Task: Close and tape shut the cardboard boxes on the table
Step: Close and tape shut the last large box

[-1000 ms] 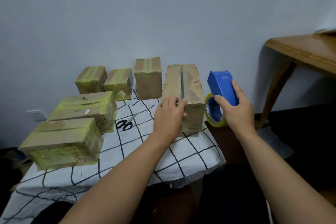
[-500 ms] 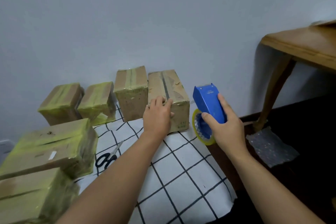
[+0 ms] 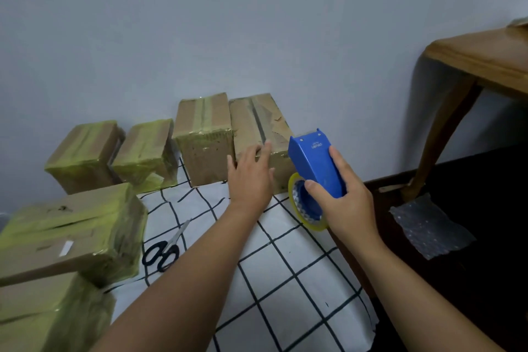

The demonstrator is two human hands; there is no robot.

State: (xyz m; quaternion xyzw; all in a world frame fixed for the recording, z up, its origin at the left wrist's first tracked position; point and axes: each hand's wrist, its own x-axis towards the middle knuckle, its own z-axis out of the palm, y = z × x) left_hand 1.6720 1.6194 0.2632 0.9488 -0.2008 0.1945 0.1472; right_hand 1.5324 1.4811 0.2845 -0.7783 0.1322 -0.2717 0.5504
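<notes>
**One box left untaped, five already wrapped**

Most of the job looks done. Five brown cardboard boxes bound in yellowish tape stand on the table with the white, black-gridded cloth (image 3: 285, 271): two large ones at the near left (image 3: 71, 226), two small ones at the far left (image 3: 85, 151) and a taller one (image 3: 203, 134) by the wall. The sixth, a plain brown cardboard box at the far right (image 3: 257, 123), has its flaps down, but the dark centre seam shows bare — no fresh tape along it that I can see. That seam seems to be what remains.

The left hand (image 3: 251, 177) lies flat against this box's near face, fingers straight, grip holding nothing. The right hand (image 3: 343, 197) is wrapped round the blue plastic tape dispenser with its yellowish roll (image 3: 314, 168), just right of the box, not yet on the seam.

Black-handled scissors (image 3: 163, 251) lie on the cloth, near and left. Right of the table stand a wooden table (image 3: 485, 57) and a sheet of bubble wrap (image 3: 431, 226) on the dark floor. The untaped box touches its taller neighbour and sits close to the wall, which may cramp a tape run over the far end.
</notes>
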